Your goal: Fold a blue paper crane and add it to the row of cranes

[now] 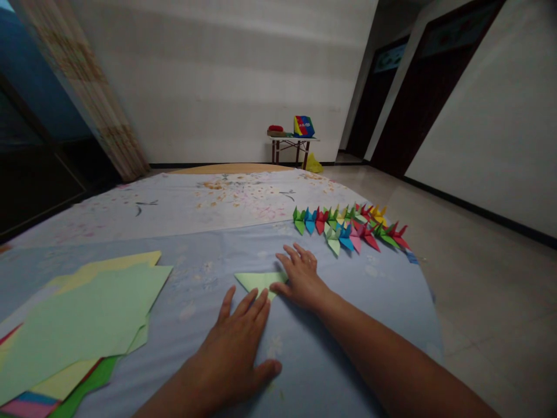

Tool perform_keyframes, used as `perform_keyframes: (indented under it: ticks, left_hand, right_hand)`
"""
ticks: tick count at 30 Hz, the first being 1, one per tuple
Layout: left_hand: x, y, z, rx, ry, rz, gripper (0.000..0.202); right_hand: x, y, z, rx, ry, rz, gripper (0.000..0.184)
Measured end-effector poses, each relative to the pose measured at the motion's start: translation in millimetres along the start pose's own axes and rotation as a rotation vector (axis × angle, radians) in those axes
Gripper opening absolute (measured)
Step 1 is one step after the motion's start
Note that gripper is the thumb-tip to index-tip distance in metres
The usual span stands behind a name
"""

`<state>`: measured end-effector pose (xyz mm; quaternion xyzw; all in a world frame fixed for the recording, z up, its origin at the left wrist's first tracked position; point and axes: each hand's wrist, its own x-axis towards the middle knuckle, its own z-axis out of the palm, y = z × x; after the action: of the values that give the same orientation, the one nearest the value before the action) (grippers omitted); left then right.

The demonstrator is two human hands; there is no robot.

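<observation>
Prob. light, bendy; pinch green paper (256,280) at 9 o'clock tip. Touching w/ fingers (246,303) spread, L hand (237,342) & R hand (302,278).

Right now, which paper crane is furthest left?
The green crane at the group's left end, immediately left of a blue crane; every other one sits farther right.

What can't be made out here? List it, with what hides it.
Paper triangle: head view; right corner hidden by the right hand, lower edge partly by the left hand.
Paper stack: head view; cut off by the picture's left edge.
Folded figures: head view; exact count unclear, front ones overlap rear ones.
Box: head view; lettering too small to read.
</observation>
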<state>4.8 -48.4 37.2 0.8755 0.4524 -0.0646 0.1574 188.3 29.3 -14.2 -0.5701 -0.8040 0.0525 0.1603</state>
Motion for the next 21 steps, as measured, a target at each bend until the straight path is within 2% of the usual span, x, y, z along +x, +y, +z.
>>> perform_keyframes:
  ticks: [4,9,14,16,19,21]
  left_hand:
    - [-4.9,3.5,-0.7,0.006,-0.029,-0.033,0.079]
    - [-8.7,5.7,-5.6,-0.014,-0.064,-0.049,0.080]
    - [-6.7,4.9,-10.8,-0.038,-0.082,-0.041,0.080]
    - [-5.9,5.0,-12.0,-0.047,-0.084,-0.041,0.080]
    - [-5.4,4.8,-12.1,-0.052,-0.081,-0.051,0.080]
    - [-5.7,3.9,-11.1,-0.052,-0.071,-0.048,0.080]
  right_hand:
    - [2.2,1.4,2.0,0.011,-0.081,0.083,0.073]
    - [5.0,14.7,-2.9,0.016,-0.120,0.116,0.069]
    - [6.8,36.2,-10.3,0.016,-0.076,0.220,0.063]
    - [7.6,34.7,-10.7,0.040,0.008,0.177,0.060]
    - [8.4,17.0,-5.4,0.073,0.125,0.066,0.055]
    - [8.6,1.5,1.7,0.068,0.121,0.007,0.059]
